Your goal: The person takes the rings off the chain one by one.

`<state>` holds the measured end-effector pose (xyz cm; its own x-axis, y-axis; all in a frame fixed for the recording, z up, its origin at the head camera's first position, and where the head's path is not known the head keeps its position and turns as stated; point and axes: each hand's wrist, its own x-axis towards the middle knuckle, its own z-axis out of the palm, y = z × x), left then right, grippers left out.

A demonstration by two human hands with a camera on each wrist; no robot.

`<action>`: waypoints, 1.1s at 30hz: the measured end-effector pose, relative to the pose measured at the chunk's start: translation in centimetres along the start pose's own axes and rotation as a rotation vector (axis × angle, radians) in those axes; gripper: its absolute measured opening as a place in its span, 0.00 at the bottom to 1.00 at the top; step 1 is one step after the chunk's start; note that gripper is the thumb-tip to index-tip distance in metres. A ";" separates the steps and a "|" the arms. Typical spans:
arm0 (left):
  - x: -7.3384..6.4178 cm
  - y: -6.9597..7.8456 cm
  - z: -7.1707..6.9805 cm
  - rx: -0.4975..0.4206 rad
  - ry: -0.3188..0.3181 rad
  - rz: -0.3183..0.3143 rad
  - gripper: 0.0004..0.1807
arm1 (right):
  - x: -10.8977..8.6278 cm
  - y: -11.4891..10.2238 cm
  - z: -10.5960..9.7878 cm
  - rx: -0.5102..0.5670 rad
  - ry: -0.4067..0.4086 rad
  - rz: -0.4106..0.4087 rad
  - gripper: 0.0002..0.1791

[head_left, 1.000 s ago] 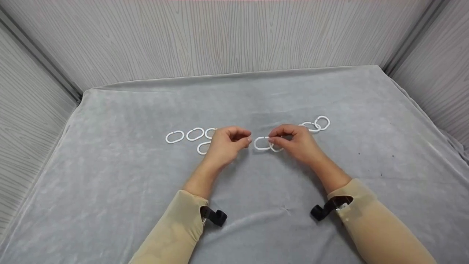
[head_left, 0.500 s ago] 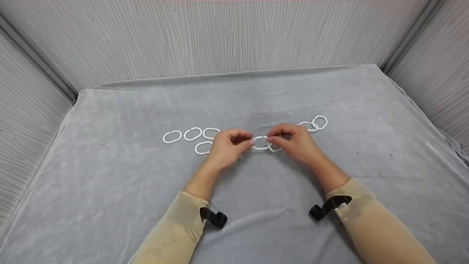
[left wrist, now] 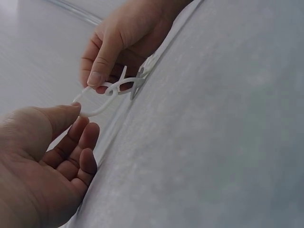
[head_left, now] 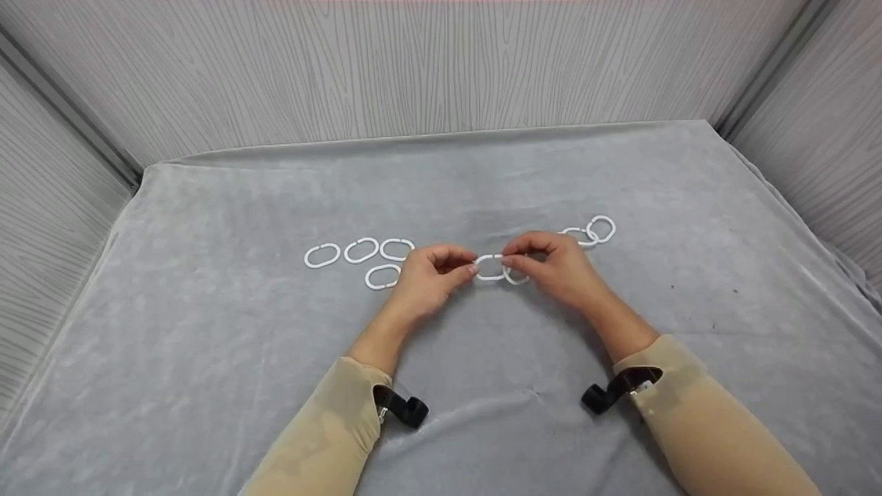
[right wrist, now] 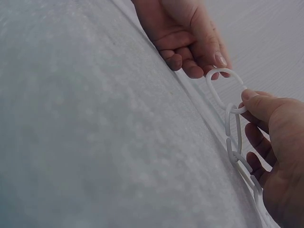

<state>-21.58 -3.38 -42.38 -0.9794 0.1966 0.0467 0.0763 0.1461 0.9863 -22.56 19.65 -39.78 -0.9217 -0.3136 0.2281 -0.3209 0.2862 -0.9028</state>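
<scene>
Between the two hands is a white oval plastic ring (head_left: 490,278) with a small gap in its side. My left hand (head_left: 427,279) pinches its left end between thumb and fingertips. At the other end, beside the gap, my right thumb and forefinger pinch it; the right hand (head_left: 557,267) partly covers a second ring (right wrist: 239,133) hooked through the first. In the right wrist view, more linked rings trail below this one, under the right palm. The chain's far end ring (head_left: 614,229) lies on the cloth past the right hand.
Several loose white oval rings (head_left: 320,266) lie on the cloth left of the left hand. Grey cloth (head_left: 482,386) covers the table. A pale wood-grain wall (head_left: 427,69) stands behind it, with more panels at both sides.
A second ago the left fingertips were apart from the ring; they have moved right and now pinch its left end. The right hand keeps its hold almost in place.
</scene>
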 end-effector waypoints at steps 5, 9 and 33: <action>0.0 -0.1 0.0 -0.008 -0.003 -0.004 0.09 | 0.1 1.0 -0.1 0.018 -0.009 -0.001 0.03; 0.0 -0.1 0.1 -0.019 -0.007 -0.010 0.09 | 0.5 3.0 -0.2 0.024 -0.016 -0.013 0.03; 0.0 -0.1 0.2 -0.014 -0.014 0.001 0.08 | 0.5 3.2 -0.3 0.021 -0.031 -0.024 0.03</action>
<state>-21.54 -3.22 -42.48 -0.9765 0.2106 0.0459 0.0749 0.1320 0.9884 -24.12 20.71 -42.48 -0.9066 -0.3481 0.2385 -0.3376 0.2591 -0.9049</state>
